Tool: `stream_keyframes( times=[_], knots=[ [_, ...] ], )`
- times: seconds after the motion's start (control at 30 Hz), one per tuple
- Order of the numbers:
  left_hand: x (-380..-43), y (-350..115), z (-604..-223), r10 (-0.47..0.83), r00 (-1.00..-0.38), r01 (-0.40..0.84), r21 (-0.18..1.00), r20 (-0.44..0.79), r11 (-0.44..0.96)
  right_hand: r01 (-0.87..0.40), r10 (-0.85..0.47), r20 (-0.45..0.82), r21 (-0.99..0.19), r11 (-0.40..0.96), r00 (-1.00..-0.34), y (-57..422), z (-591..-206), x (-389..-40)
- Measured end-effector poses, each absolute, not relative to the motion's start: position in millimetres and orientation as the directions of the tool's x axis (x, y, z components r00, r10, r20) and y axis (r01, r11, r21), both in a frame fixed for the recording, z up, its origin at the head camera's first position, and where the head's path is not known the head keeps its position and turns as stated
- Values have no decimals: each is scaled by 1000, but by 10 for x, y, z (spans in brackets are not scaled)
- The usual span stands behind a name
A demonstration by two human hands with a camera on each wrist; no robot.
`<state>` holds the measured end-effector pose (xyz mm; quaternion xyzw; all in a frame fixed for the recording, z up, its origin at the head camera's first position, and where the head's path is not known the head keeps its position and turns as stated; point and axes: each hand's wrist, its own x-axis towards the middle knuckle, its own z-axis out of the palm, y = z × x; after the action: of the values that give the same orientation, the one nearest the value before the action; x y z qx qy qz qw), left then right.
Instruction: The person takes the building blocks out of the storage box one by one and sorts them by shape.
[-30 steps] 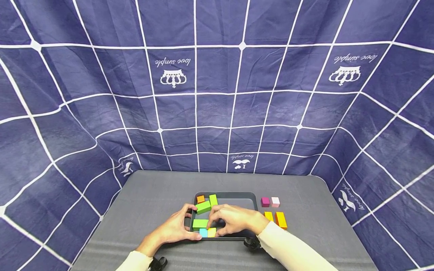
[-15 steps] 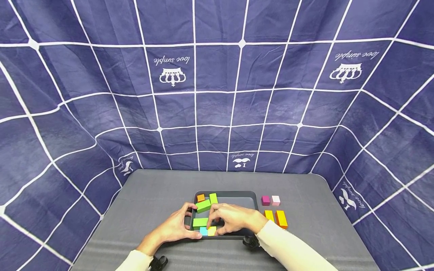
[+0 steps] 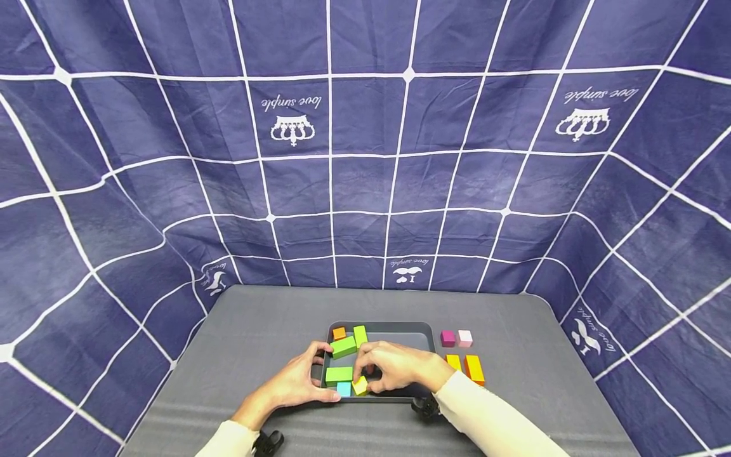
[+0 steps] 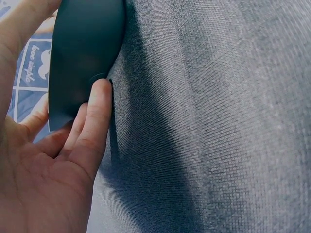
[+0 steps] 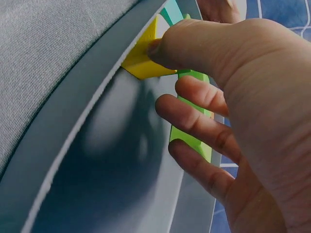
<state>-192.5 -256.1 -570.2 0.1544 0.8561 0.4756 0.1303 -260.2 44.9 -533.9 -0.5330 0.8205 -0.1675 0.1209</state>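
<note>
A shallow dark grey tray (image 3: 400,327) lies on the table. My left hand (image 3: 299,379) grips its left end, thumb at the near corner; in the left wrist view, fingers (image 4: 99,104) touch the outer wall. Inside the near-left corner sits a light blue block (image 3: 344,389). Just right of it, my right hand (image 3: 394,367) pinches a yellow block (image 3: 360,386), which stands turned askew. The right wrist view shows the thumb on this yellow block (image 5: 143,58), by the tray's near wall. Behind the blue block lies a green block (image 3: 339,375).
Two more green blocks, one slanted (image 3: 343,347) and one upright (image 3: 360,335), and an orange block (image 3: 339,333) are at the tray's far left. Right of the tray lie magenta (image 3: 448,338), pale pink (image 3: 465,338), yellow (image 3: 454,362) and orange-yellow (image 3: 474,369) blocks.
The yellow block has turned and shifted slightly right, away from the blue block, with my right hand moving along. My left hand stays at the tray's left end.
</note>
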Motion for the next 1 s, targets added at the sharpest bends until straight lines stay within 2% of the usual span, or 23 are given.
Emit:
stream_keyframes(
  times=[0.3,0.57,1.0],
  knots=[
    [-1922,-2568,-5699,387,-919,145,848,-75,509,-851,-921,-10,-379,364,-390,440,-5314,-2590],
    [-1934,-2561,-5695,399,-914,151,851,-74,504,-839,-907,-22,-371,397,-420,430,-5338,-2586],
    [-1935,-2564,-5697,387,-918,139,851,-81,507,-811,-897,-8,-424,404,-442,532,-5365,-2644]
  ],
)
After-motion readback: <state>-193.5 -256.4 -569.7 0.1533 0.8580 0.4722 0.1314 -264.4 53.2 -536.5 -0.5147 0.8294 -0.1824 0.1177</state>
